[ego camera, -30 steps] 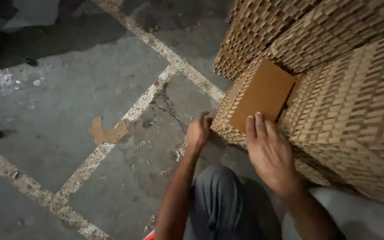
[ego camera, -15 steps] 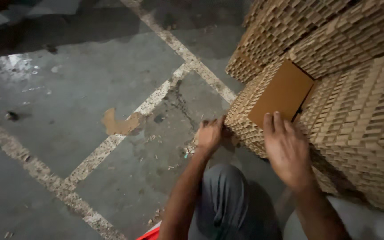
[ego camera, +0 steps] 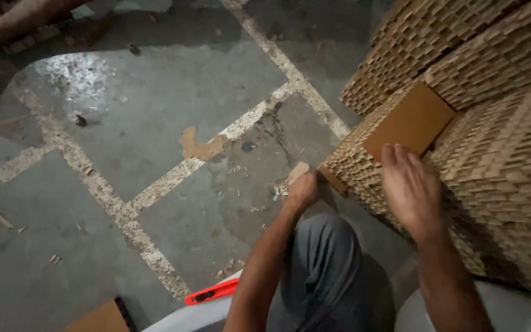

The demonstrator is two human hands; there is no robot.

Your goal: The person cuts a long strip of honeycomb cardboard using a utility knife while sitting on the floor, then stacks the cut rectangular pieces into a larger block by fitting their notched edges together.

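Left hand (ego camera: 303,189) is closed around a small cardboard strip (ego camera: 298,172) at the lower corner of the honeycomb cardboard block (ego camera: 370,175) standing on the concrete floor (ego camera: 155,123). Right hand (ego camera: 410,187) lies flat, fingers together, on the block just below the smooth brown cardboard sheet (ego camera: 408,121). Orange cutter (ego camera: 211,291) lies near the knee.

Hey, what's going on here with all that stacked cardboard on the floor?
A person crouches on a concrete floor beside stacks of honeycomb cardboard blocks. Their right hand rests flat on the nearest block, fingers at the edge of a smooth brown cardboard sheet lying on top. Their left hand grips a small cardboard piece at the block's lower corner. An orange tool lies on the floor near their knee.
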